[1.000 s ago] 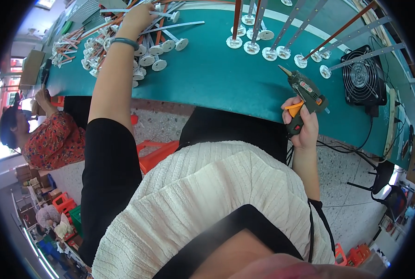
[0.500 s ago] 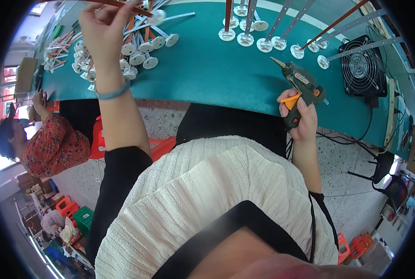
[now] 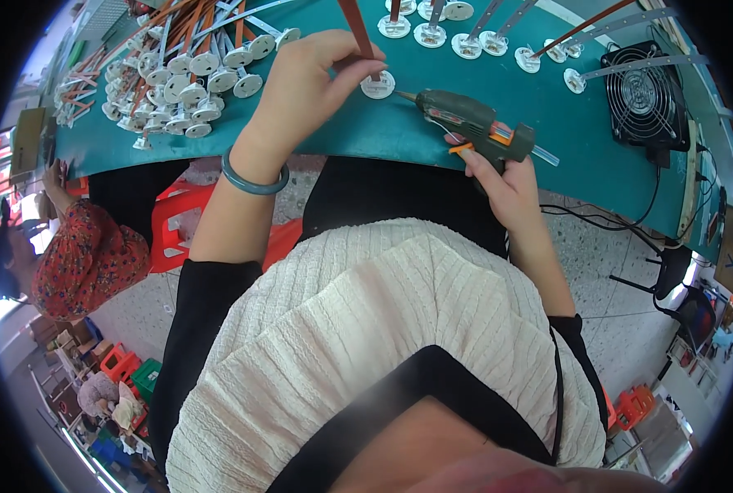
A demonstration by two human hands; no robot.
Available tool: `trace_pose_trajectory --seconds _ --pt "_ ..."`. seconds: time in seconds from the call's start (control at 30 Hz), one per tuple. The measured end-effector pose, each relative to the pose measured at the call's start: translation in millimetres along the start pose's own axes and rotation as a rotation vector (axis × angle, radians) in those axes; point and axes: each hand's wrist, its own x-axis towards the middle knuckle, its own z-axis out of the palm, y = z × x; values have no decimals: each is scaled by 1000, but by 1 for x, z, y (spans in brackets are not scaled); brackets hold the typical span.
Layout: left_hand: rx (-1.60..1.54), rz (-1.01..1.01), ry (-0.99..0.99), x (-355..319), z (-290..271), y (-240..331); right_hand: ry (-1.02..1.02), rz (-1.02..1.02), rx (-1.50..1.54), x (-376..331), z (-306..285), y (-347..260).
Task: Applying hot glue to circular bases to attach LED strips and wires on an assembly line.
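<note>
Pinching a brown stick [image 3: 356, 31] in left hand [image 3: 311, 80], gripped a glue gun [image 3: 465, 113] in right hand [image 3: 508, 182], tip [image 3: 408, 96] near white foot [image 3: 378, 89].

We count one glue gun [image 3: 461, 113], one glue stick [image 3: 546, 156], one fan [image 3: 642, 97], one bracelet [image 3: 254, 187], one co-worker [image 3: 87, 259], one held strip [image 3: 356, 29], at least eight discs [image 3: 466, 47] at right, and a left-hand heap [image 3: 177, 82] too tangled to number.

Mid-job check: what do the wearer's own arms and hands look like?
The left hand and right hand are ungloved, with five-digit human shapes. A smooth, rounded grey-green bangle circles the left wrist. Black sleeves end around the elbows.
</note>
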Motion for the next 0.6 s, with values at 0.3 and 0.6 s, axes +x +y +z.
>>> trace_pose_trajectory --seconds 0.3,0.6 --pt "51 49 -79 13 2 -9 -17 -99 -386 19 9 -3" --pt "-8 32 -62 13 7 -9 69 -140 -507 22 13 0"
